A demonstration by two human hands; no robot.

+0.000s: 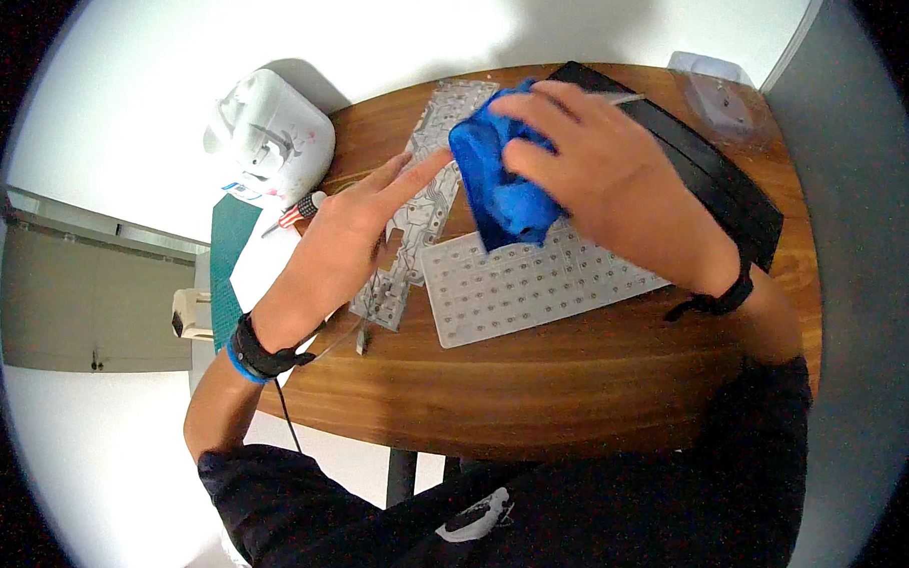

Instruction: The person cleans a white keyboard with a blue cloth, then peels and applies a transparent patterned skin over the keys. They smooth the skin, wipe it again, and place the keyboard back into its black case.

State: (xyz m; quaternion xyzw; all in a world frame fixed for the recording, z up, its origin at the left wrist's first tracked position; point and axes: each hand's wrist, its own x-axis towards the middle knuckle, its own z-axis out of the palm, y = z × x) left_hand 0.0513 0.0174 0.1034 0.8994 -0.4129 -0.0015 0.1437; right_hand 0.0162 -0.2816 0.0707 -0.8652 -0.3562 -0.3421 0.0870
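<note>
My right hand has its fingers curled round a bunched blue cloth, which hangs above a white rubber dome sheet and the edge of a clear keyboard membrane. Printed circuit lines run along the membrane, which lies lengthwise away from me. Over the membrane's left side, my left hand has its fingers stretched out, the index fingertip close to the cloth. Whether that fingertip touches the cloth I cannot tell. Behind my right hand lies a black keyboard case, partly covered by the hand.
At the back left stands a rounded white appliance. In front of it are a screwdriver with a striped handle, white paper and a green mat. A cable plug lies near my left forearm. A clear plastic tray sits back right.
</note>
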